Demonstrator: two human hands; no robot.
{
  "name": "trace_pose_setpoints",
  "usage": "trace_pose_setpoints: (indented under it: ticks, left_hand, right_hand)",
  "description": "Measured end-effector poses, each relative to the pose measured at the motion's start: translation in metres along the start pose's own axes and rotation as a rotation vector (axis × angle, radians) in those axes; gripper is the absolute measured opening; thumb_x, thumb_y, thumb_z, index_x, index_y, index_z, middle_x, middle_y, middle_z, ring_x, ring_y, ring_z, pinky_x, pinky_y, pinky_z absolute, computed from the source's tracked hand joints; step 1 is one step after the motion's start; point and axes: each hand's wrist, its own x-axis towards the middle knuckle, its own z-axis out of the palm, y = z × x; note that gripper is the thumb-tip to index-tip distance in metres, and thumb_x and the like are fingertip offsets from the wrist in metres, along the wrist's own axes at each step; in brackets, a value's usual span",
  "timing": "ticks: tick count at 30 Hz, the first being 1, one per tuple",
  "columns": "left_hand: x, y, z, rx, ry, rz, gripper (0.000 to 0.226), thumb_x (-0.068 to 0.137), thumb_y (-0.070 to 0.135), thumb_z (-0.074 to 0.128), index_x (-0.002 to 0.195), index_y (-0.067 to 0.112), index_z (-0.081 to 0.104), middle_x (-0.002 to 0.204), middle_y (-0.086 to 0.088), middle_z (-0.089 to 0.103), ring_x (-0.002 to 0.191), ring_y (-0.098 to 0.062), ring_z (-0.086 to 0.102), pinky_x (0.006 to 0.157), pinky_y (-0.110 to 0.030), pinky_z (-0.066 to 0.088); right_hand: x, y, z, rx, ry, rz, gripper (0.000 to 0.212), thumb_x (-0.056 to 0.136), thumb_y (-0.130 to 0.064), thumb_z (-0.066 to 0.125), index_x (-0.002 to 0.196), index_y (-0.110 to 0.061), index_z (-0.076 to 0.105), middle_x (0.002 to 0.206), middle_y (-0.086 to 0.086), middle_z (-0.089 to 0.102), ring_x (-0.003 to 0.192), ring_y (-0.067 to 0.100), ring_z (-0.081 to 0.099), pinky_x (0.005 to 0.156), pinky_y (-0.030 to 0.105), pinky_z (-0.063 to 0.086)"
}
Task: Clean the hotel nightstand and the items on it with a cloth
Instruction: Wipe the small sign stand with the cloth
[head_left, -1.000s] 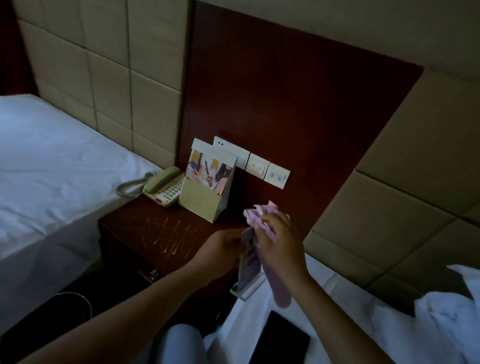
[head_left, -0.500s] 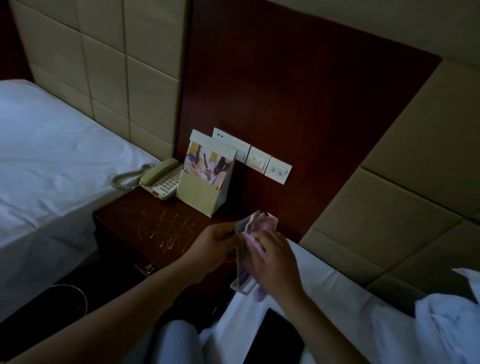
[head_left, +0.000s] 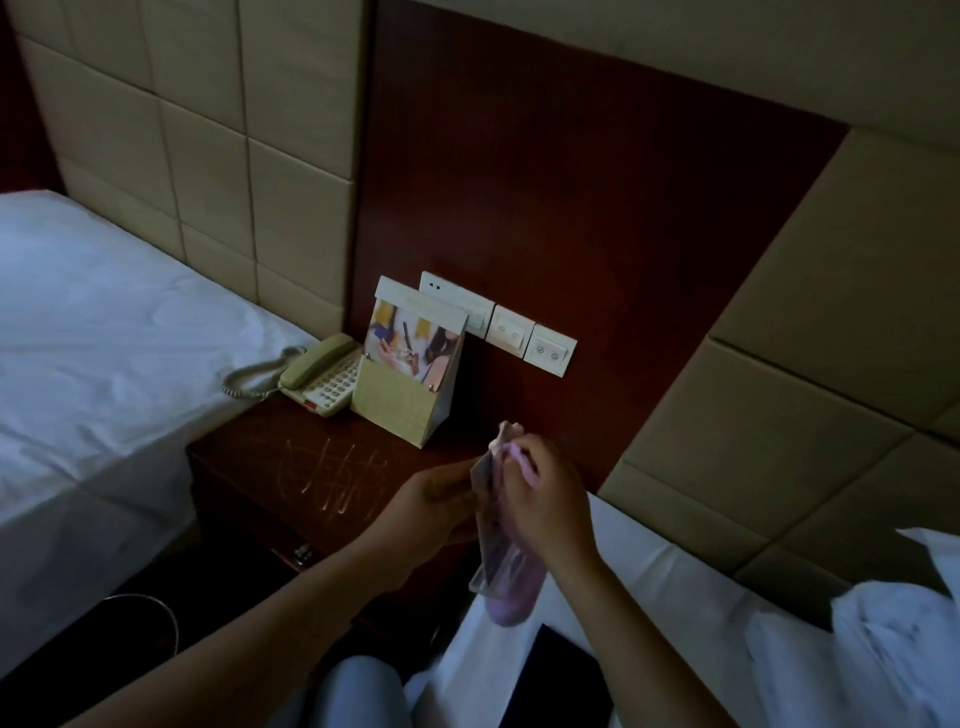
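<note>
Clear stiff plastic, the card stand (head_left: 491, 525) looks light and slick, so my left hand (head_left: 434, 512) pinches its edge while my right hand (head_left: 545, 499) pinches the soft pink cloth (head_left: 511, 597) against it

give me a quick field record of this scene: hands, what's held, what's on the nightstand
left hand: holds clear card stand upright
right hand: presses pink cloth against the stand
nightstand: dark wood, scratched top
on it: phone, brochure holder
wall: switch plates
either side: white beds
</note>
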Motion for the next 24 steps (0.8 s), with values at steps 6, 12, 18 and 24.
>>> trace_pose_setpoints:
  ticks: [6, 12, 18, 24]
  left_hand:
    - [0.003, 0.006, -0.006, -0.103, 0.049, 0.022, 0.033, 0.102, 0.032, 0.055, 0.131, 0.021, 0.065, 0.116, -0.008, 0.075, 0.111, -0.024, 0.071, 0.091, -0.041, 0.059]
    - [0.001, 0.000, -0.001, -0.199, 0.063, -0.032, 0.030, 0.105, 0.023, 0.050, 0.130, 0.020, 0.065, 0.112, -0.011, 0.075, 0.105, -0.027, 0.073, 0.088, -0.042, 0.061]
    - [0.007, 0.010, -0.012, -0.220, 0.152, -0.010, 0.029, 0.105, 0.025, 0.050, 0.128, 0.020, 0.067, 0.114, -0.017, 0.074, 0.107, -0.033, 0.072, 0.096, -0.054, 0.055]
    - [0.001, 0.010, -0.013, -0.241, 0.129, -0.046, 0.029, 0.105, 0.025, 0.049, 0.128, 0.023, 0.066, 0.116, -0.013, 0.073, 0.104, -0.027, 0.073, 0.085, -0.041, 0.061]
  right_hand:
    - [-0.031, -0.017, 0.010, -0.254, -0.150, -0.238, 0.042, 0.095, -0.056, 0.039, 0.125, -0.034, 0.056, 0.137, -0.010, 0.056, 0.134, 0.013, 0.041, 0.101, 0.028, 0.043]
    - [-0.004, 0.013, -0.005, -0.263, -0.025, -0.037, 0.030, 0.098, -0.041, 0.046, 0.118, -0.029, 0.065, 0.131, -0.007, 0.061, 0.127, 0.021, 0.052, 0.097, 0.021, 0.035]
    - [-0.024, -0.022, 0.011, -0.428, -0.085, -0.300, 0.029, 0.094, -0.044, 0.056, 0.118, -0.029, 0.064, 0.133, -0.009, 0.057, 0.133, 0.020, 0.043, 0.106, 0.034, 0.038]
    - [0.002, 0.014, -0.012, -0.346, 0.003, -0.153, 0.023, 0.094, -0.035, 0.048, 0.103, -0.030, 0.068, 0.117, -0.011, 0.066, 0.113, 0.018, 0.057, 0.087, 0.032, 0.043]
